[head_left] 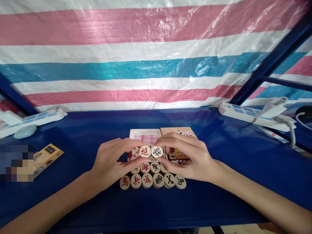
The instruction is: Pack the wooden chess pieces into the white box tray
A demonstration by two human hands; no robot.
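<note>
Round wooden Chinese chess pieces (153, 179) with red and black characters lie in rows on the blue table (219, 143). My left hand (110, 162) pinches a piece with a red character (145, 151) between thumb and fingers. My right hand (188, 157) pinches a piece with a black character (157, 151) beside it. Both held pieces are raised above the rows and touch side by side. Behind the hands lie a folded paper board (145, 135) and a brown box (179, 131).
White power strips lie at the back left (36, 117) and back right (248, 112), the right one with a plug and cable. A small printed box (47, 156) sits at the left. A striped tarp (146, 55) hangs behind, framed by blue bars.
</note>
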